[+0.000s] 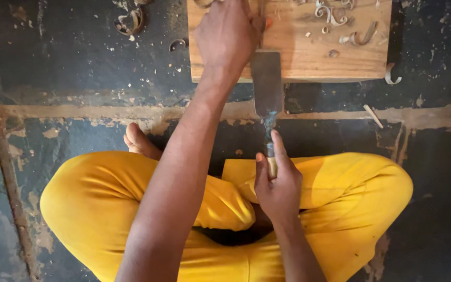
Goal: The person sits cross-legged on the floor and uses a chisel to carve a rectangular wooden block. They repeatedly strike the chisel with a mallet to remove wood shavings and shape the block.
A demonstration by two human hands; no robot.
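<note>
My right hand (277,183) is wrapped tight around the pale handle of a wide chisel (267,89), thumb laid along the neck just below the metal. The broad flat blade runs away from me, its far edge resting on the near part of the wooden board (309,57). My left hand (228,34) is stretched out and pressed down on that board, fingers closed against the wood beside the blade, so it holds the piece steady; I cannot tell whether it grips anything small beneath the palm.

To do this cut well, I judge I should keep the blade low and nearly flat, push from the wrist and forearm in short strokes, and keep my left fingers beside the edge, never ahead of it. The board lies on the dark floor (79,62), so my weight on it must stay firm or it could slide.

Curled shavings (335,15) lie on the board's far right part and more (129,21) on the floor to the left. My crossed legs in yellow trousers (340,183) sit just behind the tool.
</note>
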